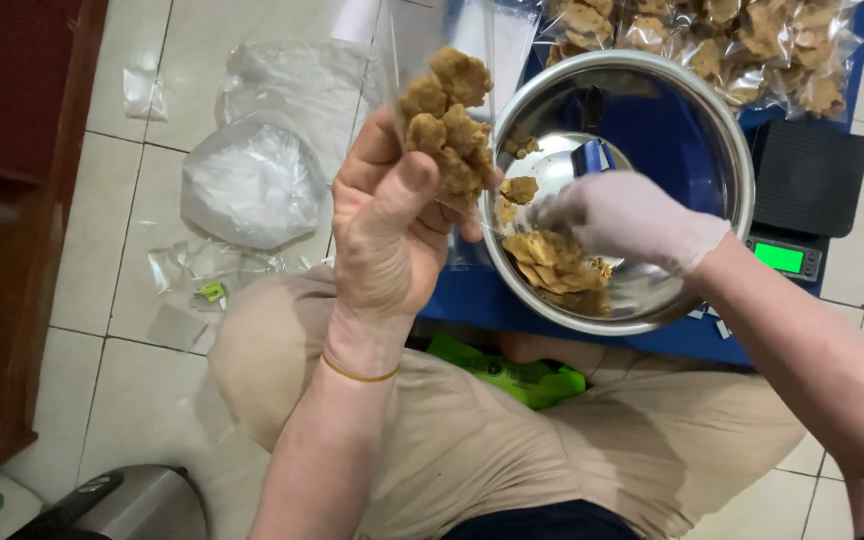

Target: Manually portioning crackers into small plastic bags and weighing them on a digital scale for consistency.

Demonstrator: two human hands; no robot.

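Raising a clear bag of brown snacks (447, 120), left hand (387, 230) grip closed; gloved right hand (627, 220) reaches into steel bowl (722, 150), grip unclear

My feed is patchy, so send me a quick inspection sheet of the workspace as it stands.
Surface: pale tiled floor; blue mat under the bowl.
Job's things: steel bowl holding brown crisps; clear bag of crisps.
Clutter: loose clear plastic bags; filled crisp packs; green packet.
Hands: left hand, bare, holds the bag up; right hand, gloved, reaches into the bowl, fingers blurred.
Cables: nothing seen.
Surroundings: black scale with lit green display; dark wooden furniture at left.
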